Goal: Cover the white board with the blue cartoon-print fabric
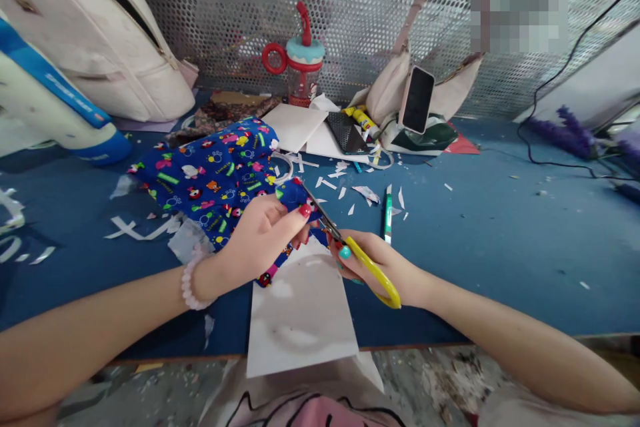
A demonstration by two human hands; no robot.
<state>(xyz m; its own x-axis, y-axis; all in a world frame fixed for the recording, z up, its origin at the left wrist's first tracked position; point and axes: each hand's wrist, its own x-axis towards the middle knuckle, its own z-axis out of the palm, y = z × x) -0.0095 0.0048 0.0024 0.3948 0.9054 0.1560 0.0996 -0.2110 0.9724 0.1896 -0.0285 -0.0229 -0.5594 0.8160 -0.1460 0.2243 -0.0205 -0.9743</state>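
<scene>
Blue patterned fabric with small colourful cartoon figures spreads over the left middle of the table. Its right edge is pinched between the thumb and fingers of my left hand, which wears a pink bead bracelet. My right hand grips a pair of scissors by the yellow handles. Their metal blades point up and left, lying against the fabric edge beside my left fingertips. Beneath both hands lies a white sheet, which sticks out over the table's front edge. My fingers partly cover the cloth at the blades.
White paper scraps litter the blue table. A green craft knife lies right of my hands. Behind stand a lidded cup, a phone against a handbag, and a backpack. A large bottle leans at left.
</scene>
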